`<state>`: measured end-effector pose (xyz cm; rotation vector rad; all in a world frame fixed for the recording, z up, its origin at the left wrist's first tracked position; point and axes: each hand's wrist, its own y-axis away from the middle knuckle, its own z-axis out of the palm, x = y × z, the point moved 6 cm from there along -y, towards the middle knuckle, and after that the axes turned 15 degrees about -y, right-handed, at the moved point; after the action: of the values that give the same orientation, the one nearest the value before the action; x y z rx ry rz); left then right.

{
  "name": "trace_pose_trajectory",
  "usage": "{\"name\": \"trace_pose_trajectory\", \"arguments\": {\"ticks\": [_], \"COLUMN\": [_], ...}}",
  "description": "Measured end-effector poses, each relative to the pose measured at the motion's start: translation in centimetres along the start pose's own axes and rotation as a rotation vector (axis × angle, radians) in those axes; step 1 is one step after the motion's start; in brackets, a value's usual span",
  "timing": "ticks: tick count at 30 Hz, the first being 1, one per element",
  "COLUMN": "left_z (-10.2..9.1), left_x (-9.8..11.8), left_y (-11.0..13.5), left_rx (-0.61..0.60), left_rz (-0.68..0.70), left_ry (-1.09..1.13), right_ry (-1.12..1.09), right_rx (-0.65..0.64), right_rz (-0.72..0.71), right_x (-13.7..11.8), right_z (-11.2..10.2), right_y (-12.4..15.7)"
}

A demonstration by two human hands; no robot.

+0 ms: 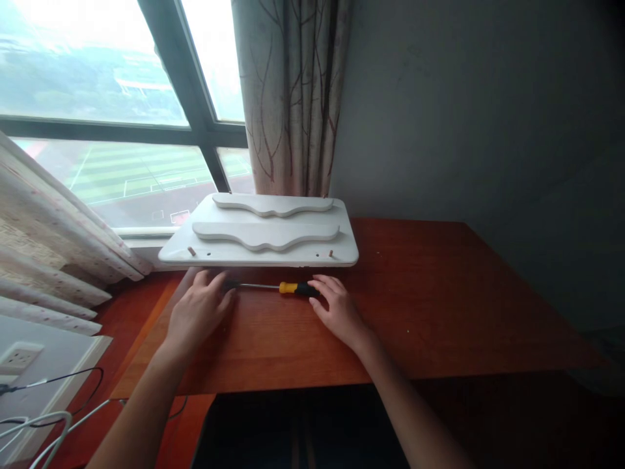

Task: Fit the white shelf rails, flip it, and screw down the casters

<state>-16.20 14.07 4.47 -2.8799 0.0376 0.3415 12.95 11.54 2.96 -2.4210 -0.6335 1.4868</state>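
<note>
A screwdriver [289,288] with a yellow and black handle lies sideways between my hands, just above or on the table; I cannot tell which. The fingers of my right hand [338,307] close round the black end of its handle. At the shaft's other end, the fingertips of my left hand [201,309] come together at a small dark piece, too blurred to name. Just beyond both hands, a white board [263,257] carries two wavy white strips [266,236] and small wooden pegs [331,253].
The reddish-brown wooden table [439,293] stretches to the right, with tiny light specks on it. Behind the board hang a patterned curtain [293,98] and a window [122,130]. A wall socket [20,357] and cables [63,417] are at lower left.
</note>
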Motion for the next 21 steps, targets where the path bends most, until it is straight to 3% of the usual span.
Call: {"name": "trace_pose_trajectory", "arguments": {"ticks": [4, 8, 12, 21], "left_z": [2.1, 2.5, 1.8, -0.4], "left_x": [0.0, 0.5, 2.1, 8.0], "left_y": [-1.1, -0.9, 0.5, 4.2], "left_rx": [-0.082, -0.039, -0.013, 0.045], "left_rz": [0.104, 0.087, 0.133, 0.296], "left_ry": [0.059, 0.161, 0.253, 0.430], "right_ry": [0.123, 0.105, 0.028, -0.007], "right_rx": [-0.115, -0.156, -0.149, -0.178], "right_rz": [0.018, 0.011, 0.010, 0.124], "right_x": [0.7, 0.7, 0.9, 1.1], "right_z": [2.3, 2.4, 0.8, -4.9], "right_y": [-1.5, -1.8, -0.4, 5.3]}}
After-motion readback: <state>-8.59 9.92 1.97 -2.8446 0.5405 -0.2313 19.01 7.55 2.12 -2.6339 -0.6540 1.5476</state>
